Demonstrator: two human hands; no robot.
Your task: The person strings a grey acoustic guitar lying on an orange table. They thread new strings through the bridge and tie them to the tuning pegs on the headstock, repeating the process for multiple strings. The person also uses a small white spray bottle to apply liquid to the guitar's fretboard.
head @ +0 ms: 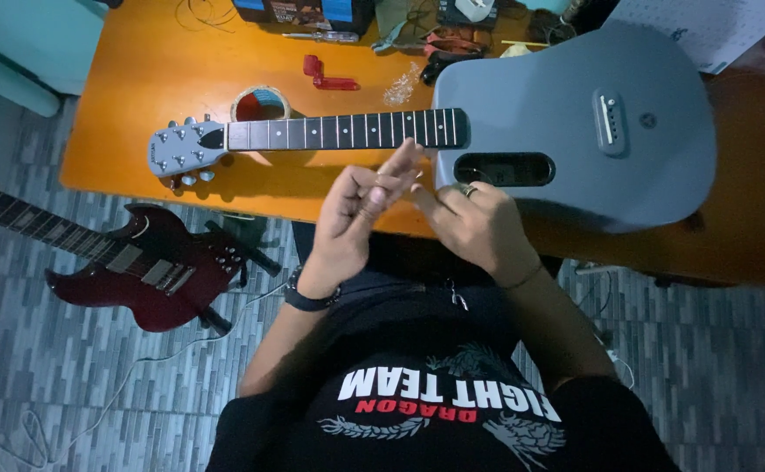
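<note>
A grey acoustic guitar (575, 122) lies flat on the orange table (146, 79), its dark neck (347, 131) and grey headstock (181, 147) pointing left. My left hand (356, 214) is raised in front of the table edge, fingers stretched toward the neck's body end. Beside it, my right hand (474, 223), a ring on one finger, is loosely curled just below the guitar's oval sound hole (505, 169). The two hands nearly touch at the fingertips. Whether they pinch something thin between them is too small to tell.
A roll of tape (260, 105) and a red tool (326, 74) lie on the table behind the neck, with clutter along the far edge. A dark red electric guitar (146, 267) lies on the tiled floor at the left.
</note>
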